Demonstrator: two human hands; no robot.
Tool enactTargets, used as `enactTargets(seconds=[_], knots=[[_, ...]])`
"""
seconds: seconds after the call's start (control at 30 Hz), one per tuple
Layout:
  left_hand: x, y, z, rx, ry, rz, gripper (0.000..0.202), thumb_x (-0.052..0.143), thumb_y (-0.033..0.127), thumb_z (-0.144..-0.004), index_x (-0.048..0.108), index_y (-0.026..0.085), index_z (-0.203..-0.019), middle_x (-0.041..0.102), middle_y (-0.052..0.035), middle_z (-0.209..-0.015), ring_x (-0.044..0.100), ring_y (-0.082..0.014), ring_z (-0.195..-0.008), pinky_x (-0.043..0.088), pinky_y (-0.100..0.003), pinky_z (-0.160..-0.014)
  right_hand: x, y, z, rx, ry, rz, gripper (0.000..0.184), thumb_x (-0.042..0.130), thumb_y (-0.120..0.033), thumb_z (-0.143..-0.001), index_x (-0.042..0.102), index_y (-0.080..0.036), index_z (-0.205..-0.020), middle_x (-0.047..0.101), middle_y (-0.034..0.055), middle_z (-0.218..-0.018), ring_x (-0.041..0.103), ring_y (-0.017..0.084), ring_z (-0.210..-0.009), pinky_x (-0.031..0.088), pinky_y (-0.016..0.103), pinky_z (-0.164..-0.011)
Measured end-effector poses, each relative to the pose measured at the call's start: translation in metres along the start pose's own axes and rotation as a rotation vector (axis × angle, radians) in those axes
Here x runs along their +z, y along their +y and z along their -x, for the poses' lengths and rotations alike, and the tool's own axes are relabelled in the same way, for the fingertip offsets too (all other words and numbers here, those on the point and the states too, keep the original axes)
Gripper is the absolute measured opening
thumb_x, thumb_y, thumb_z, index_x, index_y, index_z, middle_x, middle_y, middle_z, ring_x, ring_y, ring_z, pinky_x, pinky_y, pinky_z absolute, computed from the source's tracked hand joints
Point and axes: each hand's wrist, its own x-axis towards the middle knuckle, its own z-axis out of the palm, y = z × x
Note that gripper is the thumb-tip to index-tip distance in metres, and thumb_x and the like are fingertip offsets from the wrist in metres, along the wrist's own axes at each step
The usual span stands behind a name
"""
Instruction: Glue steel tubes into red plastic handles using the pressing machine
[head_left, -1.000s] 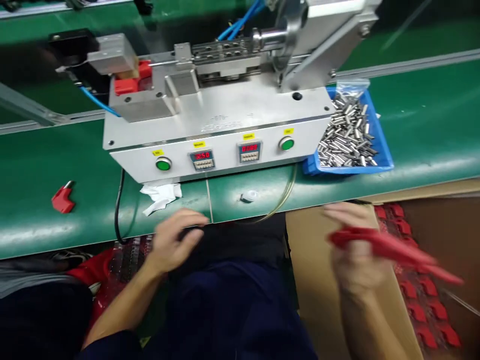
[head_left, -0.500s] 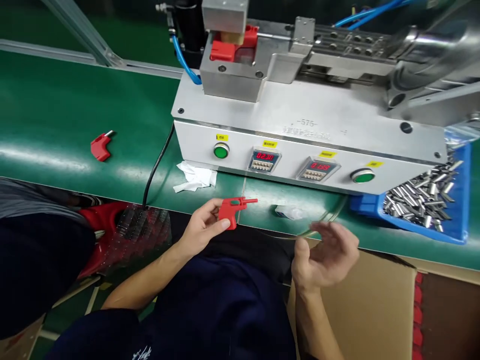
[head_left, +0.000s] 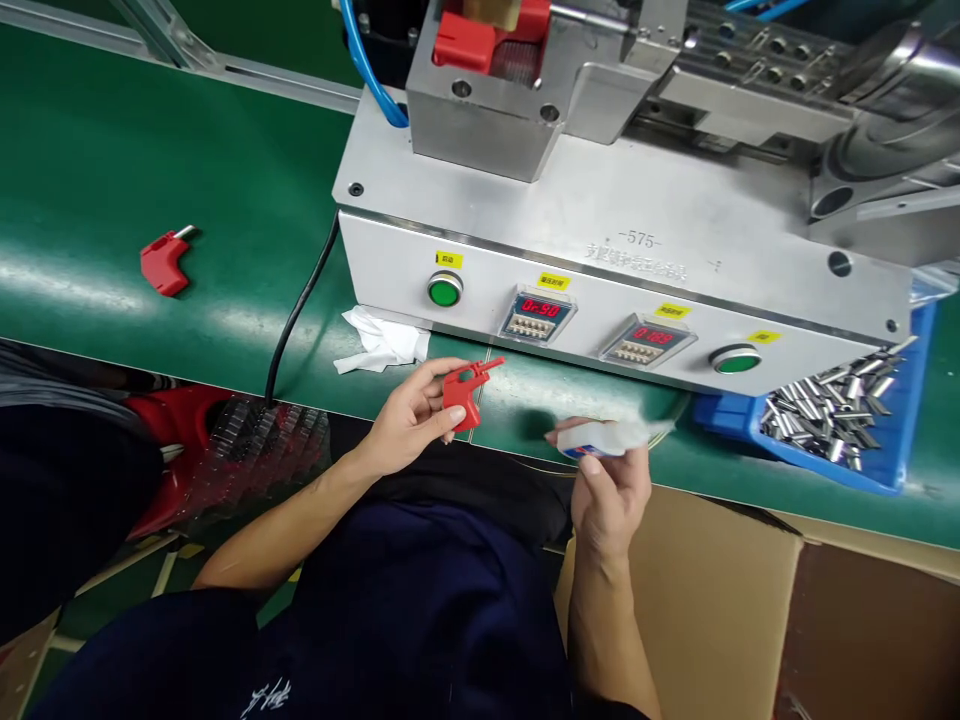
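Observation:
My left hand [head_left: 409, 420] grips a small red plastic part [head_left: 463, 395] shaped like a pistol, its thin prong pointing right, at the near edge of the green belt [head_left: 112, 180]. My right hand [head_left: 609, 490] is closed on a small white bottle [head_left: 604, 438] with a blue label, held lying sideways just right of the red part. Both hands sit in front of a grey metal machine [head_left: 630, 230] with two green buttons and two red digital displays. A red part [head_left: 480, 30] is clamped in the machine's fixture at the top.
Another red part [head_left: 165, 262] lies on the belt at the left. A crumpled white tissue [head_left: 381, 340] and a black cable [head_left: 300, 310] lie by the machine. A blue tray [head_left: 892, 470] of metal pins stands at right. A cardboard box [head_left: 735, 600] stands below.
The view shifted left. The red part passed from my right hand to my left. My right hand, open half a second ago, has picked up the white bottle from the belt.

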Motion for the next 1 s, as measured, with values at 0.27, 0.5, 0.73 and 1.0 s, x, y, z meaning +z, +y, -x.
enactTargets(seconds=[0.27, 0.5, 0.73, 1.0], knots=[[0.004, -0.008, 0.007, 0.016, 0.028, -0.077, 0.034, 0.08, 0.044, -0.096, 0.064, 0.017, -0.11, 0.076, -0.0064, -0.091, 0.068, -0.0129, -0.064, 0.057, -0.019, -0.055, 0.027, -0.014, -0.009, 0.198, -0.11, -0.264, 0.039, 0.078, -0.058, -0.094, 0.061, -0.024, -0.103, 0.058, -0.0043, -0.067, 0.053, 0.013, -0.05, 0.043, 0.025, -0.051], [0.002, -0.004, 0.007, 0.062, 0.037, -0.174, 0.03, 0.08, 0.043, -0.096, 0.064, 0.017, -0.099, 0.068, -0.0013, -0.079, 0.057, -0.01, -0.062, 0.048, -0.017, -0.058, 0.04, -0.007, -0.015, 0.104, 0.139, -0.116, 0.044, 0.088, -0.057, -0.084, 0.063, -0.021, -0.092, 0.056, -0.005, -0.068, 0.047, 0.009, -0.047, 0.04, 0.023, -0.047], [0.003, -0.004, 0.008, 0.041, 0.041, -0.223, 0.036, 0.078, 0.05, -0.095, 0.063, 0.018, -0.098, 0.067, -0.0015, -0.078, 0.055, -0.0117, -0.061, 0.046, -0.021, -0.058, 0.041, 0.001, -0.009, -0.069, 0.218, 0.185, 0.034, 0.078, -0.052, -0.093, 0.064, -0.021, -0.096, 0.061, -0.0015, -0.076, 0.051, 0.011, -0.051, 0.041, 0.026, -0.047], [0.002, -0.005, 0.008, 0.048, 0.031, -0.233, 0.031, 0.078, 0.045, -0.095, 0.063, 0.018, -0.099, 0.067, -0.0012, -0.078, 0.054, -0.0119, -0.061, 0.045, -0.021, -0.058, 0.04, 0.003, -0.009, -0.159, 0.194, 0.185, 0.022, 0.078, -0.04, -0.096, 0.068, -0.021, -0.102, 0.063, -0.0015, -0.08, 0.053, 0.012, -0.055, 0.042, 0.026, -0.051]])
